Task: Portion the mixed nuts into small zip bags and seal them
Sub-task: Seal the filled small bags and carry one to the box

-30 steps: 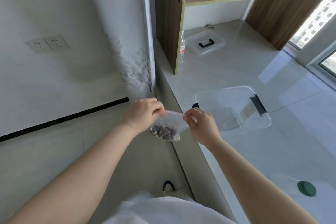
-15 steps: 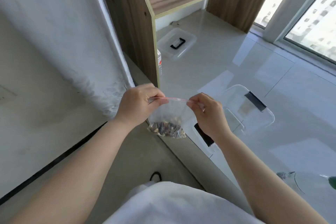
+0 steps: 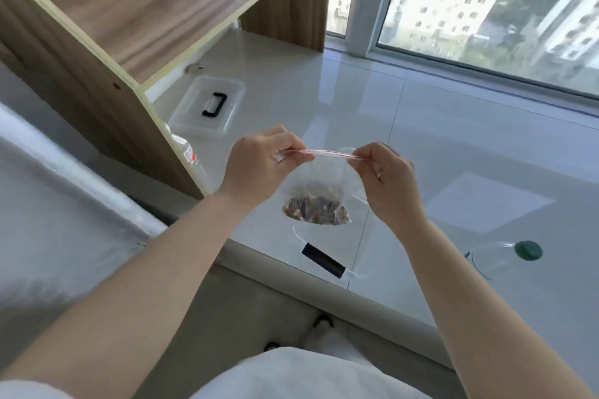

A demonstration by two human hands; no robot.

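A: Both hands had lifted! The left hand [image 3: 259, 160] and right hand [image 3: 385, 172] pinched the zip bag [image 3: 319, 185] by its strip, now pulled taut at frame centre, with mixed nuts [image 3: 316, 209] at the bottom.

B: Sealing looked nearly done. Behind lay the glossy surface [image 3: 453, 146], a clear lid [image 3: 207, 107], the wooden shelf [image 3: 123, 3], then the window [image 3: 486, 0] at upper right.

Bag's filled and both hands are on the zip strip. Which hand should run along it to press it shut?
Probably the right hand: it pinches the zip strip at its own end and could slide toward the left hand, which grips the other end and anchors the zip bag with its nuts. Either could, though.
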